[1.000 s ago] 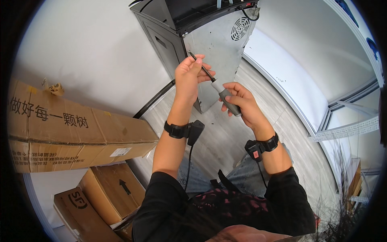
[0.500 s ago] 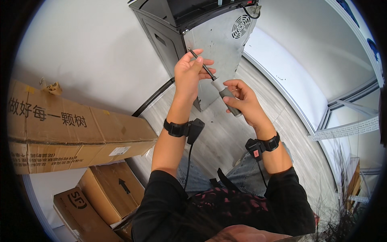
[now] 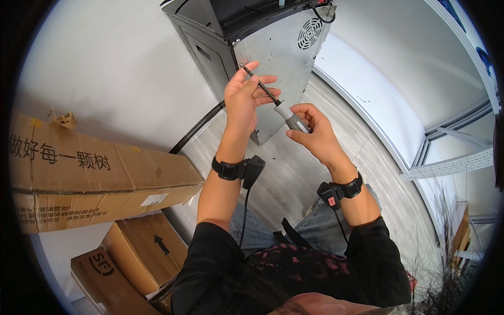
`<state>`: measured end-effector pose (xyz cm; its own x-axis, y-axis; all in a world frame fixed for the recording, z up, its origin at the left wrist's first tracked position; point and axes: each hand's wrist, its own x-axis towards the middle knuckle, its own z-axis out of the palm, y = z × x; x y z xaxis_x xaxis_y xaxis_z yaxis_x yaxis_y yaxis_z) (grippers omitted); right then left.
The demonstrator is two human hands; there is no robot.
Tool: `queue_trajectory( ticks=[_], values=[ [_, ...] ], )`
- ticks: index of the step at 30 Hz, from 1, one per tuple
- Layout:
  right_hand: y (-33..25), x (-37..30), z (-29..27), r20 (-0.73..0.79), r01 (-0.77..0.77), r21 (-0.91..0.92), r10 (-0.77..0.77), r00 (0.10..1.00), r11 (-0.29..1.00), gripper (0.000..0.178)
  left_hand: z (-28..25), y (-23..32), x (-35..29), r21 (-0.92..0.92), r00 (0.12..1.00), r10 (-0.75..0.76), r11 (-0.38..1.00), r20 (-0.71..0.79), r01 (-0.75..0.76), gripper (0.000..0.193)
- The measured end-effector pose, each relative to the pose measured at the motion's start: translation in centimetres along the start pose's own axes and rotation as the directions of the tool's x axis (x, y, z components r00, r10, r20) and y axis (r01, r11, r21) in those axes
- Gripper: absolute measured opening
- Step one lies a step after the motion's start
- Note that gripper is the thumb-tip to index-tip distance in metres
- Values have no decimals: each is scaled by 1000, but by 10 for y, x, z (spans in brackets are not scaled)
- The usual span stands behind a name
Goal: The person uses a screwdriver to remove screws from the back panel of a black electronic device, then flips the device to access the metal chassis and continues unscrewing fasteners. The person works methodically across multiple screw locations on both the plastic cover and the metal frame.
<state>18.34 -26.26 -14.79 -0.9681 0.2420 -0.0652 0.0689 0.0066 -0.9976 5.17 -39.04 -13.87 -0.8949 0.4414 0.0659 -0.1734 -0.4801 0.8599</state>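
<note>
A screwdriver (image 3: 286, 111) with a grey handle and a long dark shaft slants up and left in front of the metal back panel of a black appliance. My right hand (image 3: 319, 137) is closed around the handle, thumb and fingers on opposite sides, hiding its butt end. Farther up, my left hand (image 3: 243, 102) pinches the shaft between thumb and index finger, the other fingers loosely spread. The tip lies by the left edge of the grey metal panel (image 3: 281, 60); whether it touches a screw there, I cannot tell.
The black appliance (image 3: 202, 58) stands against the white wall, with a round vent grille (image 3: 310, 33) in its panel. A long cardboard box (image 3: 121, 168) and smaller cartons (image 3: 144, 247) are stacked at left. White framed panels (image 3: 378, 105) line the right side.
My right hand has shifted its grip on the handle, and the butt end that stuck out below is now covered. The view has moved slightly; my left hand still pinches the shaft.
</note>
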Motion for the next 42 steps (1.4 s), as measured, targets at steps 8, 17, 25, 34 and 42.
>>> queue_trajectory(
  ticks=[8, 17, 25, 34, 42],
  values=[
    [-3, -1, 1, -10, 12, 6, -12, 1000, 1000, 43, 2, 4, -2, 65, 999, -7, 998, -31, 9, 31],
    [-13, -3, -1, 19, -108, 145, 107, 994, 984, 37, 1, 3, -2, 114, 999, -8, 993, -47, 13, 31],
    [-9, -4, -3, 23, -105, 161, 103, 994, 981, 35, 1, -1, -1, 130, 999, 1, 992, -47, 5, 32],
    [-11, -4, -4, 38, -105, 186, 100, 994, 977, 34, -1, -2, -1, 101, 999, 13, 995, -37, -9, 32],
    [-7, -3, -5, 57, -117, 246, 106, 993, 962, 34, 1, 0, -2, 102, 999, 4, 995, -44, 1, 33]
  ],
)
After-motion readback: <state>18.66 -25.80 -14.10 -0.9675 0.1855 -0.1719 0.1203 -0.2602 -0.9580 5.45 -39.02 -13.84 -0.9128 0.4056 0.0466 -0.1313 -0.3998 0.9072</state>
